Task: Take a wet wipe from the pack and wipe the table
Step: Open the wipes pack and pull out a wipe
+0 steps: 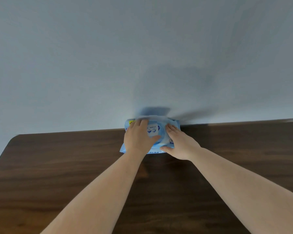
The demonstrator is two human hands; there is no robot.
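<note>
Nearest the camera, two bare forearms reached forward over the dark wood bench (74, 166), whose near surface carried nothing. Further out, both hands met on the pack (156, 132) of wet wipes, a soft light-blue packet lying flat at the far edge of the bench, right against the pale wall (142, 56).

The left hand (138, 139) lay palm-down over the left half of the pack, fingers spread and curling toward its far edge, where a blurred blue flap, probably the lid, seemed to be lifted. Whether that grip pinched the flap or only pressed on it could not be told through the blur. The right hand (179, 144) rested open on the right half, fingers flat and loosely spread, thumb at the near edge, steadying the packet rather than clasping it.

No wipe showed yet, so the step in hand looked like opening the pack. From here, the soft packet might slide or buckle against the wall if the steadying hand eased off. A hurried tug could drag out several wipes together or tear one.
</note>
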